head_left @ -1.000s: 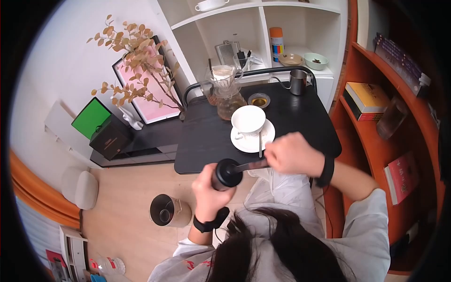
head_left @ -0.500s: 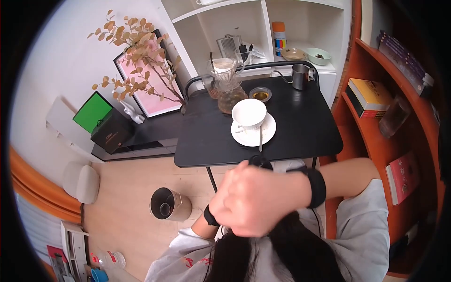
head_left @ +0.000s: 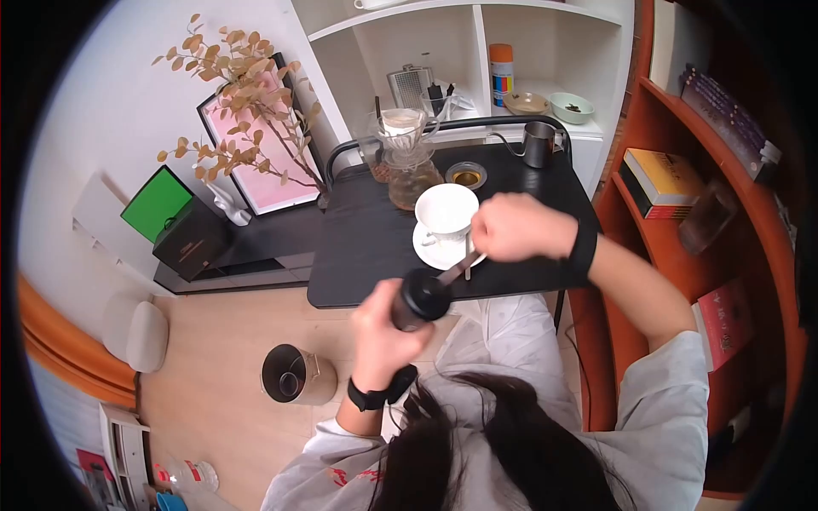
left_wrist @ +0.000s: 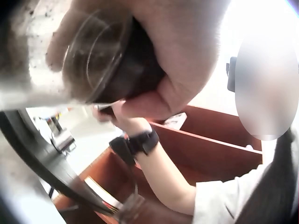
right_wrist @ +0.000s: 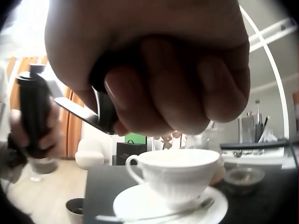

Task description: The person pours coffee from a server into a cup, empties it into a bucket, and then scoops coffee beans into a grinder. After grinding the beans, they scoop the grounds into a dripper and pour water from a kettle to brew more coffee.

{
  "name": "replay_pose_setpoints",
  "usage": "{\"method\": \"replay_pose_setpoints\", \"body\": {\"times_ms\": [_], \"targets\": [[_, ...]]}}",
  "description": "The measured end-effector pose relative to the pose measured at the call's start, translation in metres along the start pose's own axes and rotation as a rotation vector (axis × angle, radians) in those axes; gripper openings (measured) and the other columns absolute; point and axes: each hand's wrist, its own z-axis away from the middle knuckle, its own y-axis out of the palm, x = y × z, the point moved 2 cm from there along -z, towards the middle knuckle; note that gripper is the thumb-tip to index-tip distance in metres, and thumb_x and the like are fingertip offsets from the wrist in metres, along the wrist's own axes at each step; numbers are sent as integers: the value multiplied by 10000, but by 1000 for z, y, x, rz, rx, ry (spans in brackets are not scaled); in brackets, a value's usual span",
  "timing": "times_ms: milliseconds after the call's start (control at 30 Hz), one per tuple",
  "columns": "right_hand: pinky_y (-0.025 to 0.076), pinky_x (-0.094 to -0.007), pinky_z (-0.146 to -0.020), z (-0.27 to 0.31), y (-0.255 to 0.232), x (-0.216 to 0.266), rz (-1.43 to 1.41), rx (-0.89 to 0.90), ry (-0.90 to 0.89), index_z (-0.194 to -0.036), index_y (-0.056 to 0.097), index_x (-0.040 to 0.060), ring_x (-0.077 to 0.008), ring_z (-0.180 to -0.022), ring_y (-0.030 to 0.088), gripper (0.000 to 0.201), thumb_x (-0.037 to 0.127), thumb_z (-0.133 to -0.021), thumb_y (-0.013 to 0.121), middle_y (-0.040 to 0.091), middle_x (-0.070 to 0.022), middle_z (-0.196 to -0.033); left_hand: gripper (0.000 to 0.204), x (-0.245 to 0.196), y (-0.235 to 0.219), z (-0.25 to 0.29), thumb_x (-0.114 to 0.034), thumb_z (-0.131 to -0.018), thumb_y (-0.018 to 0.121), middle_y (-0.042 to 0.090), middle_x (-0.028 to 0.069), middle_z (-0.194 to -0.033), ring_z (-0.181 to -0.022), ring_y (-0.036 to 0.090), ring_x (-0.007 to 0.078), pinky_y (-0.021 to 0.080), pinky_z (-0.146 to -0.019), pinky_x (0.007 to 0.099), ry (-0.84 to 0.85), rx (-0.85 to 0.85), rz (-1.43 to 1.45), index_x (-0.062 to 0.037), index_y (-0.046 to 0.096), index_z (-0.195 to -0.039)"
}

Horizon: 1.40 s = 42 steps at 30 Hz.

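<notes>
At the centre of the frame in the head view, a black hand grinder [head_left: 423, 295] is standing out past the near edge of the black table [head_left: 358, 255], leaning slightly. The left hand [head_left: 383, 336] is gripping its body, fingers curling round it; in the left wrist view, its clear end [left_wrist: 37, 70] is showing dark specks inside. The right hand [head_left: 524, 228] is keeping apart from the left, up and to the right, and is clamping its curled fingers round the dark knob [right_wrist: 106, 112] at the end of the metal crank [head_left: 458, 269].

Just beyond the crank, a white cup [head_left: 447, 209] is sitting on a saucer [head_left: 423, 247], with a spoon [head_left: 468, 271] lying beside the cup. Behind them, a glass carafe [head_left: 409, 183] is holding a dripper [head_left: 402, 128] with a white filter, and a small dish [head_left: 466, 175] is resting nearby. Toward the upper right, a metal kettle [head_left: 538, 146] is standing at the table's far corner. At lower left, a bin [head_left: 319, 379] is standing on the floor.
</notes>
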Motion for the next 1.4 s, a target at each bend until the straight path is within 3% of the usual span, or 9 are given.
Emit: {"method": "replay_pose_setpoints", "body": {"times_ms": [267, 400, 467, 700, 800, 833, 933, 1100, 1400], "targets": [[435, -361, -442, 62, 33, 91, -412, -511, -295, -665, 535, 67, -272, -452, 565, 116, 71, -687, 649, 525, -80, -512, 372, 40, -17, -17, -54, -590, 734, 674, 87, -783, -710, 666, 174, 529, -698, 298, -23, -281, 59, -33, 624, -945], [423, -322, -437, 62, 47, 145, -703, -542, -506, -721, 568, 84, -224, -442, 544, 150, 67, -705, 717, 544, -24, -561, 324, 80, 11, -16, -41, -616, 753, 650, 37, -754, -662, 604, 133, 510, -650, 278, -62, -344, 238, -6, 612, -906], [439, -306, -476, 48, 57, 154, -750, -585, -530, -830, 596, 67, -220, -498, 574, 180, 62, -718, 736, 578, -57, -632, 236, 63, 16, -21, -9, -638, 725, 635, 28, -737, -645, 585, 132, 493, -623, 277, -298, -291, 406, 0, 615, -847], [467, -293, -681, 9, 79, 132, -1056, -281, -452, -1265, 436, 63, -168, -758, 572, 617, 72, -731, 743, 590, -56, -903, 165, 100, 20, -32, 58, -667, 664, 616, 49, -757, -673, 592, 147, 486, -634, 281, -284, -358, 601, -6, 601, -805], [457, -329, -832, -15, 101, 111, -927, -575, -571, -1288, 423, 33, -214, -940, 545, 650, 66, -716, 731, 536, -110, -1084, 222, 115, 22, -37, 74, -648, 671, 617, 49, -784, -649, 586, 146, 496, -633, 259, -343, -318, 612, -5, 595, -840], [383, -418, -1029, -21, 108, 107, -1002, -573, -505, -1289, 425, 21, -336, -1104, 482, 663, -32, -655, 611, 480, -164, -1165, 236, 116, 22, -38, 67, -637, 679, 619, 50, -787, -658, 587, 147, 497, -638, 262, -312, -304, 610, -6, 596, -846], [361, -408, -1068, -35, 116, 101, -864, -712, -371, -1353, 357, 19, -369, -1196, 438, 769, -52, -627, 600, 440, -191, -1260, 303, 118, 13, -45, 10, -556, 748, 637, 30, -753, -707, 606, 148, 498, -671, 293, -255, -154, 591, -16, 630, -833], [339, -381, -1107, -72, 158, 88, -1253, -274, -308, -1426, 224, 39, -305, -1371, 380, 910, -38, -651, 694, 360, -208, -1449, 417, 147, 15, -41, -23, -509, 763, 625, 25, -826, -761, 597, 152, 499, -707, 303, -300, 43, 739, -33, 621, -901], [400, -379, -1047, -70, 158, 87, -1236, -270, -170, -1459, 181, 66, -328, -1279, 476, 965, -47, -668, 723, 444, -201, -1364, 525, 141, 19, -45, -11, -629, 711, 596, 54, -953, -885, 616, 175, 517, -807, 320, -194, -51, 264, -4, 569, -1134]]}}
